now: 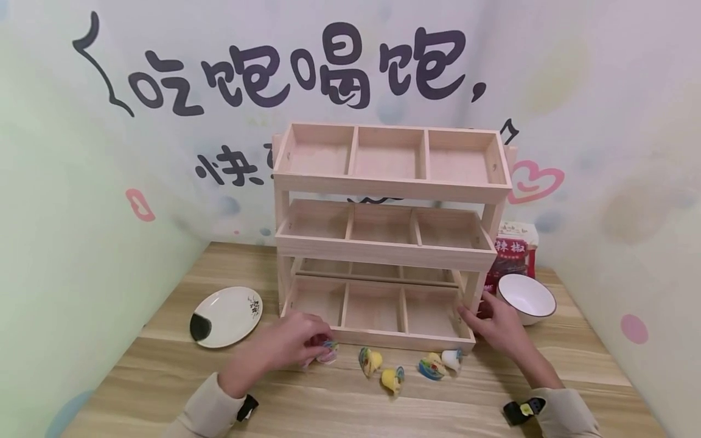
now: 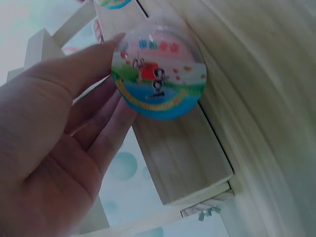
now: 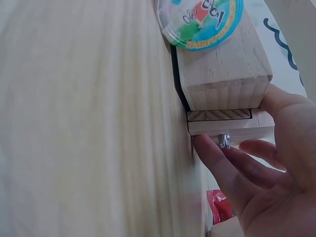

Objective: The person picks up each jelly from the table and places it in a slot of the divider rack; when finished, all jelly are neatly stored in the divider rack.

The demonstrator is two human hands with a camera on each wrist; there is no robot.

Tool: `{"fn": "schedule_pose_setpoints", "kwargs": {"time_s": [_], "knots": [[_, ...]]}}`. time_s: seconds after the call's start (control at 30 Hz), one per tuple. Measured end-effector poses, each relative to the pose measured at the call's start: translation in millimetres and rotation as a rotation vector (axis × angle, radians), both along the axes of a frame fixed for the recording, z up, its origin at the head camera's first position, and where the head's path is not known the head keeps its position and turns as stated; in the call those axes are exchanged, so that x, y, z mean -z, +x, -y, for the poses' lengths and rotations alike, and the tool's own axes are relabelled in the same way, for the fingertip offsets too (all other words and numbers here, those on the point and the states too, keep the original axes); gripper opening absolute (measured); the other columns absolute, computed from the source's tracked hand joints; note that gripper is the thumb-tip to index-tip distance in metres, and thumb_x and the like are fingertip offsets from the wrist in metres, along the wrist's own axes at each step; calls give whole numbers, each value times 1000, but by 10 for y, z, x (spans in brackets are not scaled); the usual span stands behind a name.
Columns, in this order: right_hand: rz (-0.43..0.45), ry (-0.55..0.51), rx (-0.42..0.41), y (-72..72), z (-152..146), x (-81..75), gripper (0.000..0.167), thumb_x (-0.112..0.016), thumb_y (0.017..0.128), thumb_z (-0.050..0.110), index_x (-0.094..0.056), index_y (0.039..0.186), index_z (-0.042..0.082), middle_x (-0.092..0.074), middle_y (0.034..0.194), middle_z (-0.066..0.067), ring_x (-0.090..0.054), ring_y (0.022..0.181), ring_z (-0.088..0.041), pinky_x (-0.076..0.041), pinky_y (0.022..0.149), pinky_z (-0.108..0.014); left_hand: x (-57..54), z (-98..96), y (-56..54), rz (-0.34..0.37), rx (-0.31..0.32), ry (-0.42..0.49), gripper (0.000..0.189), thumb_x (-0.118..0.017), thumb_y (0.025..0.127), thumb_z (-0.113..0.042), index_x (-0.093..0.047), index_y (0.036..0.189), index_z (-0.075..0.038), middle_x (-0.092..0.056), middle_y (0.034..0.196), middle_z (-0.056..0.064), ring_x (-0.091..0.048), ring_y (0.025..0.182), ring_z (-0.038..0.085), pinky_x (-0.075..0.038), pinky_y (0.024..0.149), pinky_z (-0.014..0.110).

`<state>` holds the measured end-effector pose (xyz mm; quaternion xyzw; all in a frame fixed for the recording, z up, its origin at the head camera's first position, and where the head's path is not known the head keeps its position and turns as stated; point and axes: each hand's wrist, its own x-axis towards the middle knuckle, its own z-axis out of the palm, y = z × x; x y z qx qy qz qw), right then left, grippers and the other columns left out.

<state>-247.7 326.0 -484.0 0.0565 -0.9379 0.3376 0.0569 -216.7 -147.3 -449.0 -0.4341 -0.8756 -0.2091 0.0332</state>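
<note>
My left hand (image 1: 292, 340) pinches a pinkish jelly cup (image 2: 158, 69) with a printed lid, just in front of the lower left of a wooden three-tier rack (image 1: 383, 250). In the left wrist view, thumb and fingers meet the cup at its lid's edge; its far side is hidden. My right hand (image 1: 499, 325) grips the right end of the rack's bottom tray, thumb on the inner side and fingers outside, near a metal wing nut (image 3: 224, 141). Several more jelly cups, including a yellow one (image 1: 392, 381) and a white one (image 1: 452, 359), lie on the table before the rack.
To the left lies an oval white plate (image 1: 232, 322) with a black patch. A white bowl (image 1: 527, 297) stands right of the rack, close to my right hand, with a red food packet (image 1: 509, 261) behind it. Printed walls enclose the wooden table (image 1: 181, 304).
</note>
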Motion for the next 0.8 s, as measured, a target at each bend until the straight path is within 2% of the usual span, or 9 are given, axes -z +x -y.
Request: {"fn": "schedule_pose_setpoints", "kwargs": {"time_s": [0.17, 0.3, 0.63, 0.8], "knots": [[13, -4, 3, 2, 2, -10, 70, -73, 103, 48, -54, 152, 3, -74, 124, -24, -72, 103, -31, -67, 79, -43, -3, -35, 33, -66, -17, -6, 6, -83, 96, -16, -80, 101, -13, -79, 96, -3, -72, 87, 6, -61, 80, 28], [16, -3, 6, 6, 7, -9, 70, -74, 103, 48, -54, 153, 3, -74, 124, -24, -72, 103, -31, -66, 79, -41, 2, -53, 42, -59, -16, 16, 3, -81, 97, -13, -78, 98, -15, -79, 95, -4, -71, 86, 3, -61, 80, 26], [16, -5, 0, 10, 31, -17, 71, -74, 102, 48, -54, 153, 3, -75, 120, -23, -70, 98, -29, -63, 73, -31, -66, -48, 33, 69, 23, 118, 7, -79, 99, -11, -81, 99, -17, -80, 96, -7, -68, 87, -4, -60, 79, 21], [14, 2, 5, 15, 19, -11, 73, -74, 102, 49, -53, 154, 2, -74, 122, -24, -70, 99, -29, -63, 74, -33, -145, -21, -8, 172, 44, 214, 9, -77, 99, -4, -79, 100, -13, -81, 95, -2, -73, 84, 5, -61, 77, 22]]}}
